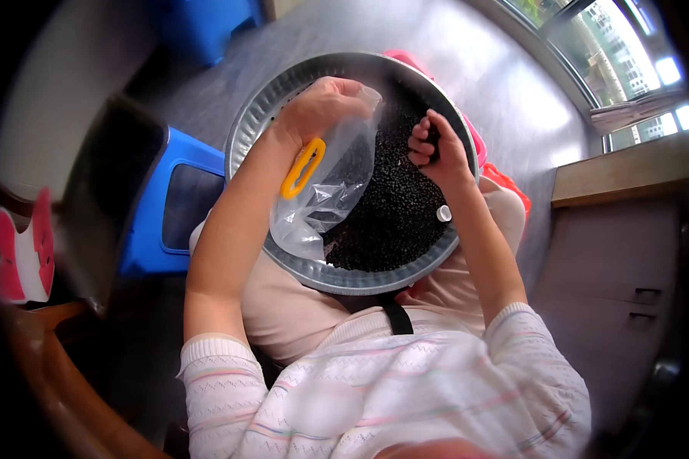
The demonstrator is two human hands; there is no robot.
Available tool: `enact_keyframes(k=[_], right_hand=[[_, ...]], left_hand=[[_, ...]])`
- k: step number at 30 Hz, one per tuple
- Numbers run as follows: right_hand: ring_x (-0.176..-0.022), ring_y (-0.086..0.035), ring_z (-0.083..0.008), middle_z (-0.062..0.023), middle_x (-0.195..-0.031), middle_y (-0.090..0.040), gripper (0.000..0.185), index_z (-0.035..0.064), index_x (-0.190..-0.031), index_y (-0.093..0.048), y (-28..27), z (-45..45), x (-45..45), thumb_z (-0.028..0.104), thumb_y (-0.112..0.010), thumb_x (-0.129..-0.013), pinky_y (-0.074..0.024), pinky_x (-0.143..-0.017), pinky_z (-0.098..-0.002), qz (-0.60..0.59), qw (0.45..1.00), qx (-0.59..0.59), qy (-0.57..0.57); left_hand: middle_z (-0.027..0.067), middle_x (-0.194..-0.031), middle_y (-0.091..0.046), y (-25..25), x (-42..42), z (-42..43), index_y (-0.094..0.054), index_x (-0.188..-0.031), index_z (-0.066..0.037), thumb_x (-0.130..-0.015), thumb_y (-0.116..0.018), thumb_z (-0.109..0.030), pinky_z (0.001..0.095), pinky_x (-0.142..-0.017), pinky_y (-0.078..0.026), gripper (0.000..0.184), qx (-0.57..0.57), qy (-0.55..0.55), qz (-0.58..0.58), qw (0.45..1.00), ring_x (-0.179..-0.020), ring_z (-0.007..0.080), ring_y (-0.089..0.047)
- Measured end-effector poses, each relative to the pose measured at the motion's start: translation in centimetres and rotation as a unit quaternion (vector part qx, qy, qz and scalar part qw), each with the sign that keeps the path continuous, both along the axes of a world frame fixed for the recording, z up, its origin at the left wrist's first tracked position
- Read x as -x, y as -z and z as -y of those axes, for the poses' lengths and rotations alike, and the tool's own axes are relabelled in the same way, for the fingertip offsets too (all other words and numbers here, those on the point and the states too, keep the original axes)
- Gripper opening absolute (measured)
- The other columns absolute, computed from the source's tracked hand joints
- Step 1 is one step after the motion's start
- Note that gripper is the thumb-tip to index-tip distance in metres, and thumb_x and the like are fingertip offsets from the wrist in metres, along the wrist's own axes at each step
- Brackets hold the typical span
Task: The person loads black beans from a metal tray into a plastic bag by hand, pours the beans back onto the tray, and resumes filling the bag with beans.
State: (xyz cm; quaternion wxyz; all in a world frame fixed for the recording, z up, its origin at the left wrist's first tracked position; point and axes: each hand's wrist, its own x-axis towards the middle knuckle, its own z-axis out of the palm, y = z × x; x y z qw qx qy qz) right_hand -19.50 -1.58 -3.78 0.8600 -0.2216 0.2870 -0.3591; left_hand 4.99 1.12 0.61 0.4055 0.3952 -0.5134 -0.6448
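Glossy clear plastic bag (pixel 337 172), smooth plastic handle (pixel 311 170), ridged metal basin (pixel 344 283), knitted cloth top (pixel 413 375)

Covered, cut off, or too fine to tell
The left hand's grip (pixel 321 107) covers the upper corner of the clear spout pouch (pixel 325 203); whatever the right hand's grip (pixel 447 155) encloses cannot be told. The black grains (pixel 394 214) are too small to identify. The left forearm (pixel 233 222) hides part of the metal basin (pixel 360 284); the top edge cuts off a blurred blue plastic piece (pixel 207 27).
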Motion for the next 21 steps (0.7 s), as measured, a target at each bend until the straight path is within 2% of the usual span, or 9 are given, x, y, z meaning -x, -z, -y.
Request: enact_keyframes(k=[7, 11, 14, 18, 21], right_hand=[[-0.047, -0.037, -0.0094, -0.0009, -0.066, -0.048, 0.022, 0.012, -0.075, -0.049, -7.1, 3.0, -5.1, 0.028, -0.049, -0.09, -0.028, -0.041, -0.0234, 0.132, 0.991, 0.027, -0.016], [-0.048, -0.04, -0.012, -0.0031, -0.066, -0.049, 0.021, 0.011, -0.076, -0.048, -7.9, 3.3, -8.1, 0.027, -0.051, -0.089, -0.0296, -0.042, -0.0254, 0.099, 0.991, 0.078, 0.042], [-0.048, -0.04, -0.0128, -0.0034, -0.066, -0.05, 0.023, 0.0106, -0.076, -0.049, -8.2, 2.3, -9.7, 0.029, -0.051, -0.089, -0.0312, -0.042, -0.0264, 0.019, 0.987, 0.126, 0.099], [-0.053, -0.041, -0.0148, -0.0044, -0.068, -0.05, 0.025, 0.0105, -0.071, -0.049, -7.9, 1.5, -10.6, 0.03, -0.053, -0.086, -0.033, -0.045, -0.0274, -0.026, 0.977, 0.163, 0.133], [-0.053, -0.043, -0.0159, -0.0045, -0.068, -0.051, 0.026, 0.0103, -0.071, -0.05, -8.0, 1.4, -10.5, 0.031, -0.054, -0.086, -0.0345, -0.045, -0.029, -0.032, 0.979, 0.159, 0.126]], left_hand=[[0.0025, -0.091, -0.062, -0.6, 0.7, -1.7, -0.063, -0.101, 0.0, -0.071, -0.067, -0.009, 0.0223, -0.083, -0.042, 0.033, 0.013, -0.034, 0.015, 0.999, -0.085, 0.0086, -0.056], [0.0019, -0.091, -0.061, -0.6, 1.3, -2.2, -0.062, -0.1, -0.001, -0.071, -0.068, -0.009, 0.0226, -0.082, -0.043, 0.031, 0.027, -0.048, 0.017, 0.998, -0.085, 0.0077, -0.056], [0.0018, -0.091, -0.061, -0.6, 1.2, -2.3, -0.061, -0.1, -0.001, -0.072, -0.068, -0.008, 0.0228, -0.082, -0.043, 0.03, 0.027, -0.043, 0.001, 0.999, -0.086, 0.0072, -0.055], [0.0026, -0.093, -0.061, 0.2, 1.1, -1.9, -0.061, -0.101, -0.001, -0.072, -0.068, -0.007, 0.0233, -0.082, -0.043, 0.03, 0.041, -0.031, -0.01, 0.999, -0.087, 0.0072, -0.054], [0.0013, -0.079, -0.061, -0.3, 1.5, -2.3, -0.064, -0.082, 0.0, -0.069, -0.065, -0.003, 0.0244, -0.074, -0.045, 0.014, 0.043, -0.074, -0.031, 0.996, -0.078, 0.0089, -0.056]])
